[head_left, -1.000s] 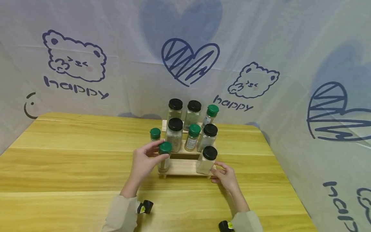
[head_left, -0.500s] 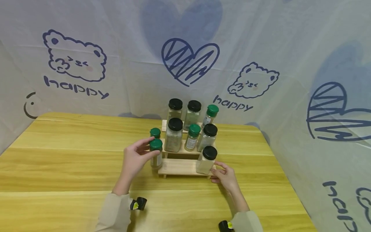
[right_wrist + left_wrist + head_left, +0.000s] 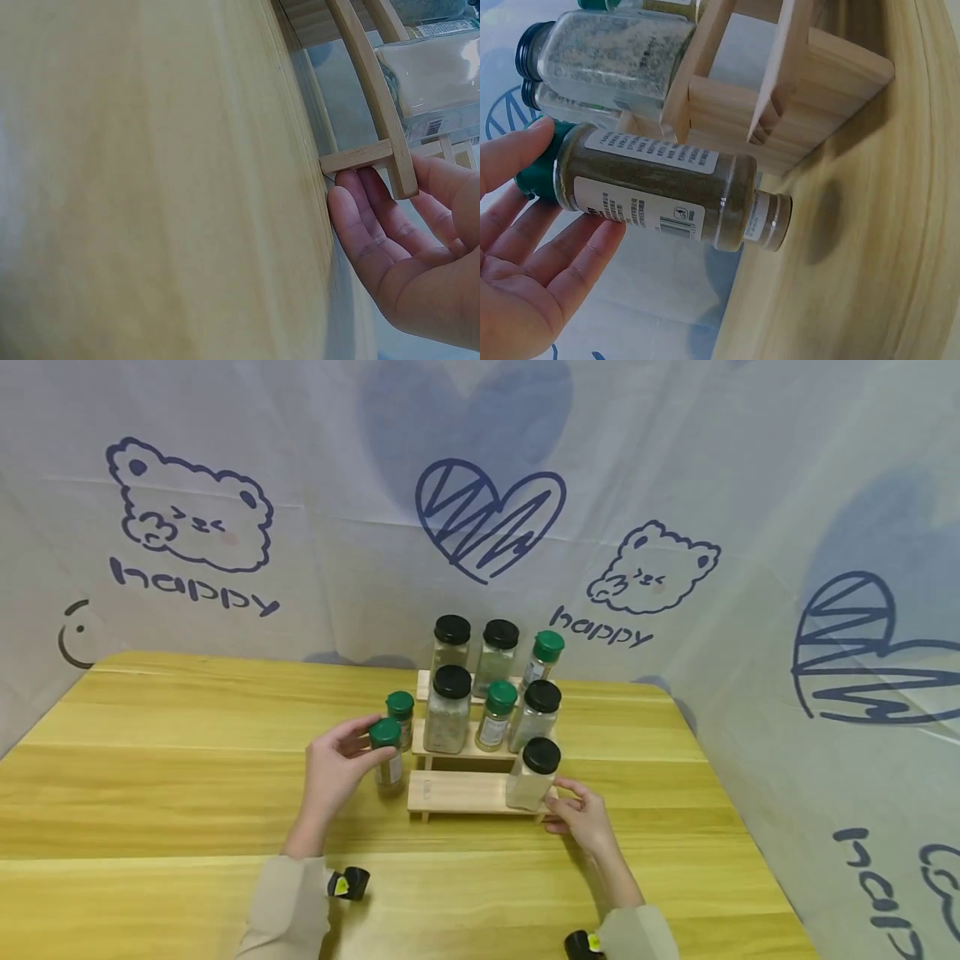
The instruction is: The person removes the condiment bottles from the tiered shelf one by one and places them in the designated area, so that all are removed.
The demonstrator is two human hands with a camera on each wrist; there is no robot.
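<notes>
My left hand [image 3: 328,774] pinches a spice jar [image 3: 645,187] by its green cap, thumb on one side and fingers on the other. The jar holds brown-green powder, has a printed label and hangs upright just left of a three-step wooden spice rack [image 3: 457,792], off the table. Behind it a smaller green-capped jar [image 3: 402,720] stands on the table beside the rack. My right hand [image 3: 420,247] grips the right end of the rack's lowest step, thumb above and fingers below. Close to that thumb, a black-capped jar of pale powder [image 3: 531,783] stands on the step.
On the middle step stand two black-capped jars, one of them large [image 3: 447,722], around a green-capped jar [image 3: 493,727]. The top step bears two black-capped jars and a green-capped jar [image 3: 542,662]. Behind the wooden table [image 3: 187,777] hangs a printed cloth [image 3: 337,568].
The left hand has lifted the green-capped jar from the left end of the lowest step and carried it left, past the rack's edge. The right hand has stayed on the rack.
</notes>
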